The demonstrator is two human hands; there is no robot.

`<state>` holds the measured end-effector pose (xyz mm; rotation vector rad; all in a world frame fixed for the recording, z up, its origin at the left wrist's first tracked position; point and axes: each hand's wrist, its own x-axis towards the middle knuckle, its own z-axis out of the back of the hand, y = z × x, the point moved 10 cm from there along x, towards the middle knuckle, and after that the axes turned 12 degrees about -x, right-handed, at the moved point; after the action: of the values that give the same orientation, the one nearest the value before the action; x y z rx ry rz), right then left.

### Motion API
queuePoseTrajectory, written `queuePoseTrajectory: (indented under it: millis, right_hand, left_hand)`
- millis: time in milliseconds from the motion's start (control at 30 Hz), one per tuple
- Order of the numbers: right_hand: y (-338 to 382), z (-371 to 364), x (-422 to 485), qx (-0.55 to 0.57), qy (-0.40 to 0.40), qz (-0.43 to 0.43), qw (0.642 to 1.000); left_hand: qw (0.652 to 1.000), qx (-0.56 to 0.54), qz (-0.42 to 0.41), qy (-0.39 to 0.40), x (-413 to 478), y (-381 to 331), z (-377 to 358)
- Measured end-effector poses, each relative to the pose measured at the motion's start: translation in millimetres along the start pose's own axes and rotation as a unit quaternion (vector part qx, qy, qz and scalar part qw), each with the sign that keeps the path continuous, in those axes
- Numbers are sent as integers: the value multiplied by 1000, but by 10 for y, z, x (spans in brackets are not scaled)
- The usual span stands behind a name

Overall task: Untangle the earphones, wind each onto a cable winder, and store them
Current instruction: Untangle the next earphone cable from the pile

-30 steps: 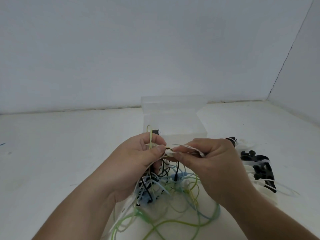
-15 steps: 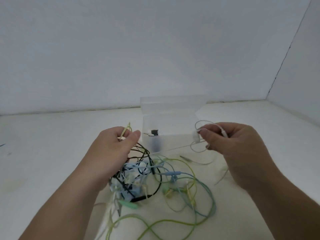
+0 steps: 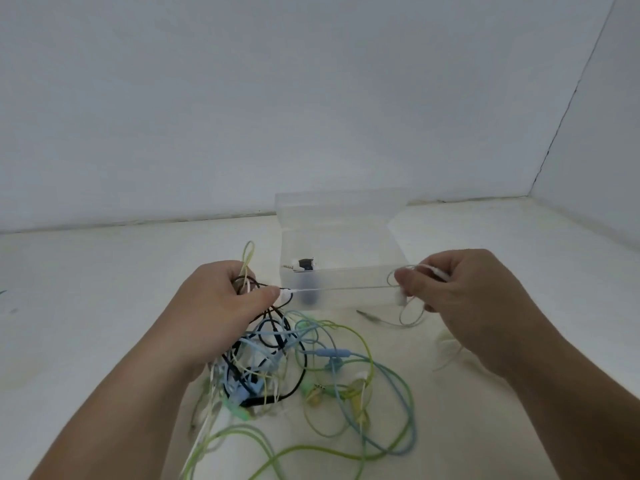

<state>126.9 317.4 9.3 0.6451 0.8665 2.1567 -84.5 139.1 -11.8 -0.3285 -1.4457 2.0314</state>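
Box (image 3: pixel 367 271) holds one wound earphone (image 3: pixel 303 264) | left grip (image 3: pixel 221 306) pinches white cable (image 3: pixel 346 289) | right grip (image 3: pixel 467 292) pinches same cable, taut

Pale walls (image 3: pixel 242 98) — white tabletop (image 3: pixel 86 289)

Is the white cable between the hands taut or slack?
Taut. The white cable runs straight from the pinch of the left hand to the right hand, where its spare loops hang slack.

A white earphone cable (image 3: pixel 346 289) stretches taut above the tangled earphones (image 3: pixel 330 352) (green, blue, black).
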Motion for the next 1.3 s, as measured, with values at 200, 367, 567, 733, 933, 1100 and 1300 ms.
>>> queuePoseTrajectory:
  millis: [200,367,567,733,933,1100,1300]
  right_hand:
    - [-91,29,21,54,-21,-25,998]
    - [-242,-63,55,1,-2,-48,999]
    - [-240,-98,51,-39,20,-46,998]
    - [-181,-132,66,0,94,-32,995]
    - [-189,151,115,-21,50,-16,998]
    - [-468,488,236,-140,-37,-57,988]
    - [-805,754,297,-227,-98,-128,960]
  left_hand:
    - [951,-266,116,109,-73,63,-249]
    - [875,-432,191,105,-135,96,-398]
    - [907,-376,188,-18,-57,241,-106]
    - [991,130,38,-17,52,140,167]
    - [989,-27,65,130,-14,99,-95]
    - [997,48,19,-56,72,72,257]
    - [950,214,-163,-158,-4,-426,358]
